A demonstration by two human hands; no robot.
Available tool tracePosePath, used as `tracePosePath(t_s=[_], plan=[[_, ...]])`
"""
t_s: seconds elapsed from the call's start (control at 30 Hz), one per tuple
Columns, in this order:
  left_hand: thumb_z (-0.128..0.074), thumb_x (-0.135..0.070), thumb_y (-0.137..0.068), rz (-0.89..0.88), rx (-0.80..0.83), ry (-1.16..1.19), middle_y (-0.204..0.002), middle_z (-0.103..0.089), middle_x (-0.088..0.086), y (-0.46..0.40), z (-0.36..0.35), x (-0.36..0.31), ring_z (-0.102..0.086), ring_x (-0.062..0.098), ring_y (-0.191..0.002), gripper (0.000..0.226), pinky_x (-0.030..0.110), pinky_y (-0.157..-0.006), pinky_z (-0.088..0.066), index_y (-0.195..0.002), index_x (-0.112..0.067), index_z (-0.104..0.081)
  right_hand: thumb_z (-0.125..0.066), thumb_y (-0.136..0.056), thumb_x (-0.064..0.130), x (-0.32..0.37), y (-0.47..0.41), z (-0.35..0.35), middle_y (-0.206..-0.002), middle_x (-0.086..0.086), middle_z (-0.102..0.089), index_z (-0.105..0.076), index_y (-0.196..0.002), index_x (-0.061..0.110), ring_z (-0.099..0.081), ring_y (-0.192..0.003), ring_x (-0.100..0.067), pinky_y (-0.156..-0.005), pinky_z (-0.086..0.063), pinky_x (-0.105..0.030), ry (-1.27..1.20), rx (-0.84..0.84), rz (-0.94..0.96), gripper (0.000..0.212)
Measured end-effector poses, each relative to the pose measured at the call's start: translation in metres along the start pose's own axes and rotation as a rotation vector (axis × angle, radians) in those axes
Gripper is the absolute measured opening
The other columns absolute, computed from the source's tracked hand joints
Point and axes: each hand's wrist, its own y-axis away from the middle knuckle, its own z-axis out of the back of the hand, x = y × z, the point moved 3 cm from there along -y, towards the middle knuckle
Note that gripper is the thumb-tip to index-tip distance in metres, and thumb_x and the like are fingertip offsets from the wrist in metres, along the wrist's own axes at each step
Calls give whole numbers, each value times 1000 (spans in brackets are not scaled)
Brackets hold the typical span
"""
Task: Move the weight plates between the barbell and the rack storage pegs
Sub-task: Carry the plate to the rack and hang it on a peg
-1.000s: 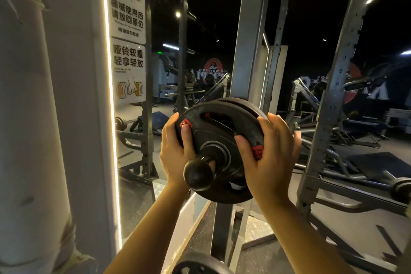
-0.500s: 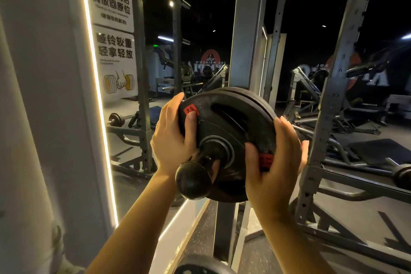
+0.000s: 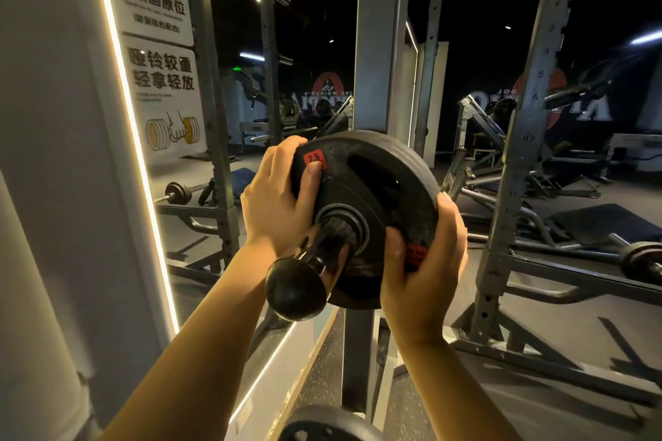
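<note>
Both hands are clamped on a black weight plate (image 3: pixel 372 204) that sits on a storage peg (image 3: pixel 333 236) of the rack, the peg passing through the plate's centre hole and ending nearer the camera in a round black knob (image 3: pixel 295 288). The left hand (image 3: pixel 276 200) grips the plate's upper left edge: its fingers wrap over the rim and out of sight behind, while the thumb (image 3: pixel 313 179) lies flat on the near face, its tip touching a red label (image 3: pixel 313 158) printed 2.5. The right hand (image 3: pixel 424 272) holds the lower right edge in the same way, fingers curled round the rim toward the far side and the thumb (image 3: pixel 396 247) pressed on the near face just beside the hub, partly covering a second red label (image 3: pixel 415 256). The plate's thick rim shows grooves that suggest more than one plate stacked there, though how many I cannot tell. The peg juts from a grey upright post (image 3: pixel 381 36) of the rack, which rises behind the plate. Lower and nearer, at the bottom edge of the view, the top of another dark plate (image 3: pixel 329 422) shows. To the left stands a white wall panel with a lit strip (image 3: pixel 125 100) and a sign (image 3: pixel 163 89) with Chinese text beside a mirror. To the right, a perforated rack upright (image 3: pixel 526 140) stands apart from the hands.
</note>
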Motion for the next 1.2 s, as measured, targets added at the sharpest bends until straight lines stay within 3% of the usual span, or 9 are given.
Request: tracePosePath(t_s=[0.3, 0.4, 0.47, 0.6, 0.73, 0.8, 0.9, 1.0, 1.2], plan=[[-28, -63, -93, 126, 151, 5, -128, -51, -4, 1, 8, -5, -53, 16, -110, 49, 41, -92, -42, -129, -32, -42, -43, -95, 55, 6, -4, 3, -140, -9, -45, -32, -138, 22, -50, -126, -28, -88, -54, -51, -31, 15, -18, 55], [-34, -54, -98, 191, 255, -24, -138, -44, -4, 2, 14, -11, -47, 13, -114, 44, 36, -93, -36, -136, -32, -36, -42, -94, 58, 9, -6, 8, -142, -5, -43, -30, -139, 27, -50, -126, -27, -87, -54, -51, -24, 67, -64, 56], [-37, -47, -100, 295, 257, 101, -140, -42, -4, 12, 20, -10, -41, 7, -115, 40, 33, -95, -36, -137, -32, -35, -43, -93, 59, 11, -7, 13, -143, -2, -41, -28, -140, 29, -50, -127, -26, -89, -53, -52, -21, 129, -82, 57], [-43, -35, -101, 541, 141, 425, -131, -45, -5, 55, 30, -5, -46, 16, -123, 34, 38, -102, -41, -133, -30, -35, -41, -91, 62, 7, -3, 32, -141, -5, -48, -35, -139, 23, -48, -129, -24, -106, -32, -64, 160, 235, -52, 63], [-56, -18, -96, 680, 174, 614, -129, -44, -4, 93, 29, -11, -52, 11, -112, 58, 33, -99, -43, -141, -29, -23, -43, -87, 67, 0, 26, 71, -146, 0, -44, -36, -143, 22, -38, -136, -19, -115, -14, -59, 279, 293, -141, 72], [-55, -11, -95, 772, 200, 608, -120, -51, -2, 116, 25, -13, -57, 13, -103, 60, 37, -94, -47, -143, -28, -23, -47, -87, 62, -3, 41, 90, -144, 7, -44, -38, -143, 23, -39, -134, -13, -112, -21, -63, 269, 358, -226, 68], [-51, -10, -96, 929, 351, 582, -115, -59, 5, 165, 12, -27, -61, 23, -100, 49, 43, -92, -50, -140, -23, -33, -57, -90, 48, -8, 55, 122, -137, 0, -53, -41, -140, 23, -50, -126, -19, -106, -36, -58, 265, 460, -344, 59], [-53, -28, -97, 810, 650, 470, -113, -65, 9, 200, 5, -68, -64, 17, -93, 24, 38, -89, -53, -120, -20, -50, -64, -91, 28, -8, 57, 159, -131, -4, -56, -49, -133, 17, -55, -118, -20, -97, -48, -49, 278, 495, -403, 46], [-56, -40, -94, 480, 1073, 394, -105, -66, -5, 227, -21, -185, -63, 12, -95, 19, 31, -85, -53, -109, -30, -60, -59, -94, 25, 0, 49, 267, -116, 5, -63, -61, -116, 22, -57, -101, -7, -84, -47, -17, 293, 575, -599, 23]])
